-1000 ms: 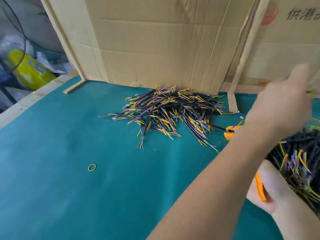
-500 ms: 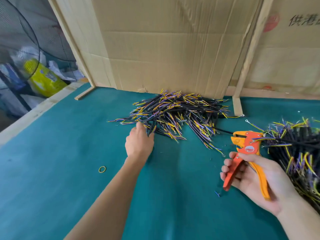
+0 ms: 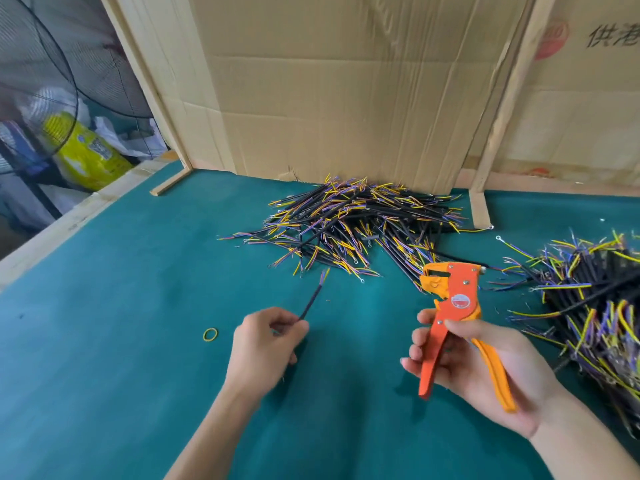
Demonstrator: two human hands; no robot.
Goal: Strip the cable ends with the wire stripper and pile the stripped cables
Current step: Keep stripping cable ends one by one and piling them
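Note:
My left hand (image 3: 265, 344) pinches one short black cable (image 3: 313, 299) by its near end; its far end, with yellow and purple wires, points up and right toward the middle pile. My right hand (image 3: 481, 368) grips the orange wire stripper (image 3: 450, 317) by its handles, jaws up and facing left, a hand's width from the cable. A pile of black cables (image 3: 356, 230) with yellow and purple ends lies at the foot of the cardboard. A second, thicker heap of cables (image 3: 595, 306) lies at the right edge.
Everything sits on a green mat (image 3: 121, 306). A yellow rubber band (image 3: 210, 334) lies left of my left hand. Cardboard sheets (image 3: 346, 91) and wooden slats (image 3: 479, 209) wall the back. A fan guard (image 3: 31, 81) and yellow bag (image 3: 86, 154) stand beyond the table's left edge.
My left hand went from the right heap to the middle pile, then drew back toward me and now holds a single cable. The stripper in my right hand rose slightly.

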